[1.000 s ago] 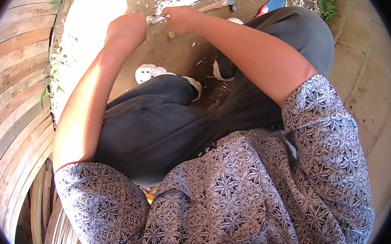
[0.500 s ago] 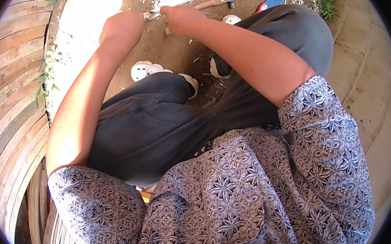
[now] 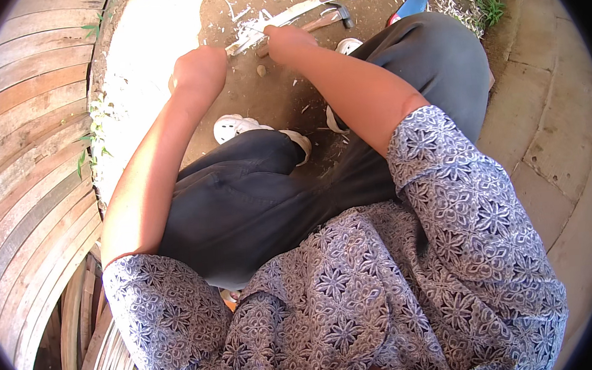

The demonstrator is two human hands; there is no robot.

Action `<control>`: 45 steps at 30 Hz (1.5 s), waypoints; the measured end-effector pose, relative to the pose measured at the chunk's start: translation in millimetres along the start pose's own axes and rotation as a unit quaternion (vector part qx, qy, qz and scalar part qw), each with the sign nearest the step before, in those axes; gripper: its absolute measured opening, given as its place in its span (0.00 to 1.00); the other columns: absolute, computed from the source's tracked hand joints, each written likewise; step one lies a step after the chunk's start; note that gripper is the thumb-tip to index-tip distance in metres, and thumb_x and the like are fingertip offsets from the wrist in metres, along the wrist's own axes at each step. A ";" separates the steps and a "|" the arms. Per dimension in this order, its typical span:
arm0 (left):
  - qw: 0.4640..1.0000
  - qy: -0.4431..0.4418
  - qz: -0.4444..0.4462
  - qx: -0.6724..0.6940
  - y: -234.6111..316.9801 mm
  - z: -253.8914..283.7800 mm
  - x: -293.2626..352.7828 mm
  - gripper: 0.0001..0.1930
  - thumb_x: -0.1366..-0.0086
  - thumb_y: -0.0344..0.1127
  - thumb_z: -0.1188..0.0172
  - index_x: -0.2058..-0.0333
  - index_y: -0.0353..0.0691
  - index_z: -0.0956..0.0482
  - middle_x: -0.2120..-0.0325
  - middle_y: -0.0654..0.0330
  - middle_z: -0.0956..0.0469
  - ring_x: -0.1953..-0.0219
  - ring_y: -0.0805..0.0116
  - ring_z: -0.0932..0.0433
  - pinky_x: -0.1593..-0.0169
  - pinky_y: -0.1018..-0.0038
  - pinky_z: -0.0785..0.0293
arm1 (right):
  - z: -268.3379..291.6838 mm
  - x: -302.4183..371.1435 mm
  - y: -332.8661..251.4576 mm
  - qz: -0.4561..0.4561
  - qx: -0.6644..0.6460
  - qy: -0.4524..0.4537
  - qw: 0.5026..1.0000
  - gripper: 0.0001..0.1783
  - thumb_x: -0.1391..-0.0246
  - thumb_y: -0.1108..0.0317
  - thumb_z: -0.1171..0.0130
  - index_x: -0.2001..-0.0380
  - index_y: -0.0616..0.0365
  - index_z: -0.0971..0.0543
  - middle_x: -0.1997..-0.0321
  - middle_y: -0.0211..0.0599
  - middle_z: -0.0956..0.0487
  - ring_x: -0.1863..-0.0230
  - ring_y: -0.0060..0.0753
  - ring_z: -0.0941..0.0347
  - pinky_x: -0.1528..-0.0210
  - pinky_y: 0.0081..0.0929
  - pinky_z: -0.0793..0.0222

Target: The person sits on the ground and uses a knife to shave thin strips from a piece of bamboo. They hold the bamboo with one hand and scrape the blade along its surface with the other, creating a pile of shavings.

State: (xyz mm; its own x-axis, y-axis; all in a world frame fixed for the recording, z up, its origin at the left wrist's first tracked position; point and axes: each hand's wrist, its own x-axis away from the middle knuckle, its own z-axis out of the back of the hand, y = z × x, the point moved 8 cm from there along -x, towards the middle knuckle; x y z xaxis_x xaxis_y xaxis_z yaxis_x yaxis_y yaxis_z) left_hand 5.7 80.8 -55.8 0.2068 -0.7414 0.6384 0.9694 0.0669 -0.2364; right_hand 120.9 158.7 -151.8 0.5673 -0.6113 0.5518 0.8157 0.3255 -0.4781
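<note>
Littering dirt flr point(image 3: 244, 95) nr R hand point(image 3: 290, 44): pale shavings point(image 3: 249, 30); planks point(image 3: 27, 129) L.

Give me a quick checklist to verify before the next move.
1. Both hands visible: ok, left hand and right hand apart.
2. Grip of each: cannot tell, fingers mostly hidden.
3. Hammer clear of the right hand: cannot tell, its handle passes behind that hand.
4. Blue blade away from both hands: ok, beyond the right knee.
5. Ground free of shavings: not ok, pale pieces scattered.
</note>
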 end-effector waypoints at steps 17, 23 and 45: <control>0.999 0.010 0.012 0.042 -6.6 7.1 -0.6 0.10 0.33 0.35 0.43 0.61 0.38 0.16 0.65 0.52 0.14 0.62 0.56 0.14 0.62 0.60 0.17 | -10.4 20.7 -35.4 0.075 0.008 -0.030 0.997 0.29 0.45 0.74 0.46 0.38 0.46 0.29 0.53 0.49 0.17 0.51 0.53 0.20 0.52 0.48 0.24; 0.999 0.010 0.018 0.036 -10.6 -3.0 -0.8 0.17 0.29 0.46 0.44 0.62 0.37 0.17 0.68 0.50 0.15 0.64 0.51 0.15 0.62 0.58 0.19 | -14.3 8.4 -38.9 0.063 0.018 -0.046 0.997 0.24 0.43 0.71 0.46 0.41 0.47 0.27 0.51 0.46 0.17 0.49 0.52 0.20 0.51 0.47 0.24; 0.989 -0.009 0.056 0.134 -29.2 -7.6 -5.5 0.20 0.29 0.48 0.46 0.58 0.35 0.19 0.64 0.46 0.16 0.59 0.49 0.16 0.55 0.55 0.21 | -16.2 18.6 -37.2 0.080 0.007 -0.042 0.996 0.20 0.42 0.69 0.49 0.45 0.50 0.27 0.52 0.46 0.18 0.48 0.50 0.21 0.50 0.45 0.25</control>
State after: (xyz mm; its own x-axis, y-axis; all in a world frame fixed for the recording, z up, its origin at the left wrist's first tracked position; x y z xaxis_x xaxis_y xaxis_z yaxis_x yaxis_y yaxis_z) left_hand -24.7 77.9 -58.0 0.3150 -0.7072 0.6330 0.9401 0.3239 -0.1059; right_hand 99.2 123.5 -134.8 0.6972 -0.4883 0.5249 0.7152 0.4239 -0.5557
